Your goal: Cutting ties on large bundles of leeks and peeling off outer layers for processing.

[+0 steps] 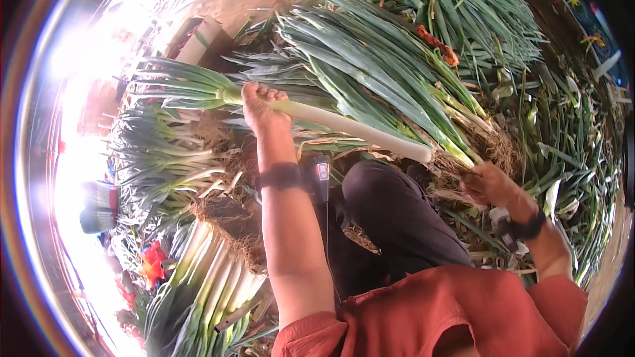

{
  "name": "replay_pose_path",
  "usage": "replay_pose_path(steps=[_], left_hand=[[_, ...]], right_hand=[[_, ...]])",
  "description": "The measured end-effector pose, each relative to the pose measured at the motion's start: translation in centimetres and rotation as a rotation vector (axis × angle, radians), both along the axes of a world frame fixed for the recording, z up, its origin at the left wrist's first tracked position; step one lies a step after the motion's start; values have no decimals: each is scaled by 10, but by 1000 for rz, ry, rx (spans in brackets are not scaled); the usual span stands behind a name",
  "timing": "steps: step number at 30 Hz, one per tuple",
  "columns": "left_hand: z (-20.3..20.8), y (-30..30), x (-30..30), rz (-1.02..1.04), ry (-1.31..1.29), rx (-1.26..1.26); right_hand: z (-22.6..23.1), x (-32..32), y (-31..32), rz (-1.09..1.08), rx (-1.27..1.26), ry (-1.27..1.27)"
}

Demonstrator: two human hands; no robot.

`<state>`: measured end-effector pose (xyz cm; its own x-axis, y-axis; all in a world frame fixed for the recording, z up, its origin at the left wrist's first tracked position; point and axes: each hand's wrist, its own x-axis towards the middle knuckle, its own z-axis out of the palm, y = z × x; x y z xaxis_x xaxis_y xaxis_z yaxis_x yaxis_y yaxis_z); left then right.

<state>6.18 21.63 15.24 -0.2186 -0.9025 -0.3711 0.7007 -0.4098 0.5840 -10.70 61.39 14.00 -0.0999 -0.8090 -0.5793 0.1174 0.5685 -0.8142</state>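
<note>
A long leek point(360, 133) lies slantwise across the view, its green leaves fanning out at the left and its clean white shaft running right to a brown tuft of roots point(447, 162). My left hand point(263, 107) is wrapped around the shaft just below the leaves. At the root end my right hand point(488, 184) is closed, its fingers curled in at the tips of the roots. Just beyond the leek, a thick pile of untrimmed leeks point(390, 79) spreads its leaves toward the upper left, with dry roots bunched near my right hand.
Cleaned leeks with white shafts lie in bundles at the left point(172, 162) and lower left point(208, 277). More leeks point(476, 20) are heaped at the far right. Stripped leaves point(562, 165) litter the right side. My bent knee point(377, 188) rises beneath the leek.
</note>
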Motion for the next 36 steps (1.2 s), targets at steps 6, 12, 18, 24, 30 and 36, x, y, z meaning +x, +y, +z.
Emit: replay_pose_path(steps=[6,12,18,24,30,36], left_hand=[[-5,7,9,47,-110,-42],[19,2,6,144,-79,-288],[47,44,4,234,-45,-491],[99,45,55,399,50,-671],[134,30,211,675,-73,-700],[178,43,490,735,-642,-955]], right_hand=[[-29,-9,89,-417,-41,-99],[-157,-119,426,-286,464,1424],[-90,-126,164,-104,41,1422],[52,69,-108,237,-773,1428],[65,171,-234,344,-1034,1012],[72,304,-328,624,-1276,618]])
